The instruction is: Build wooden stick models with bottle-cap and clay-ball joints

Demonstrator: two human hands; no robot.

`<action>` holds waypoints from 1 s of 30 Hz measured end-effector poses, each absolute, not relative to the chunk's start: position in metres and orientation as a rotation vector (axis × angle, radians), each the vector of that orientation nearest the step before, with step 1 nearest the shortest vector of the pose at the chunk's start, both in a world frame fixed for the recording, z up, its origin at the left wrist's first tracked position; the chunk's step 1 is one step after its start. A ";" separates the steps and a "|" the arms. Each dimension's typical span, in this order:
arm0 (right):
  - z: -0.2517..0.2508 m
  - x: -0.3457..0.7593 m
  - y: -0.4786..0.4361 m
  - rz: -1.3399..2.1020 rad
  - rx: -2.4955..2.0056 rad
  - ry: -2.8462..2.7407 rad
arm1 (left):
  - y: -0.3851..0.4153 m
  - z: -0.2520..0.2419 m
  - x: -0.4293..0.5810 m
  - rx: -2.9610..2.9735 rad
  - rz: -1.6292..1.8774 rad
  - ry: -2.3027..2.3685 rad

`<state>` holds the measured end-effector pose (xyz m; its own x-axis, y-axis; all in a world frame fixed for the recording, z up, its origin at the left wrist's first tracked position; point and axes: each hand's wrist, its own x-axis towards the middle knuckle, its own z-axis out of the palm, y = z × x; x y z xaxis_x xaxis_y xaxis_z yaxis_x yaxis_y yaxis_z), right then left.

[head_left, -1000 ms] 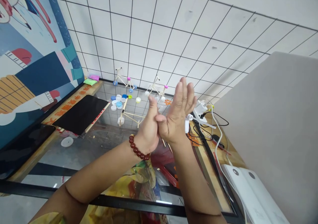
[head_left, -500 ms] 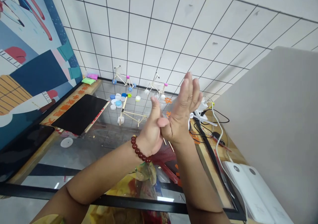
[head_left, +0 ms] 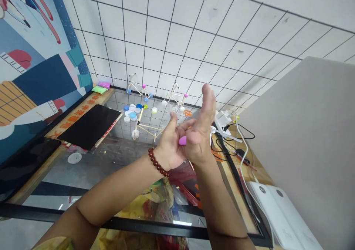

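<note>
The pink clay-like lump (head_left: 182,141) looks smooth and matt, the dark red bead bracelet (head_left: 158,163) polished and glossy; the bottle caps (head_left: 133,115) are plastic, the tabletop (head_left: 111,165) clear glass (mirroring the far gridded wall (head_left: 155,28)), the stick frame (head_left: 141,116) bare wood, the near-left black slab (head_left: 24,165) shiny

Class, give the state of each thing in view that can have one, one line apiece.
Left hand: open, thumb raised
Right hand: open, fingers extended
Pink lump: between the hands, partly hidden
Beaded bracelet: worn on the left wrist
Nearest stick frame: standing on the table, partly hidden
Bottle caps: loose, grouped together
Black sheet: lying flat
White disc: flat, apart from the caps
</note>
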<state>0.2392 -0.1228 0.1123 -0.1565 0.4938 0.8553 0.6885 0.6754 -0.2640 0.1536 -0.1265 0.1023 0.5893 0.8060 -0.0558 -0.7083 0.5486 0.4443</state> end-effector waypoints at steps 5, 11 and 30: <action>0.133 0.267 -0.135 0.068 -0.871 -2.034 | -0.120 0.105 0.146 0.236 0.828 0.217; 0.140 0.285 -0.136 0.054 -0.851 -2.235 | -0.117 0.118 0.136 0.235 0.907 0.182; 0.107 0.276 -0.105 0.557 -0.984 -1.579 | -0.109 0.107 0.132 1.155 1.443 0.539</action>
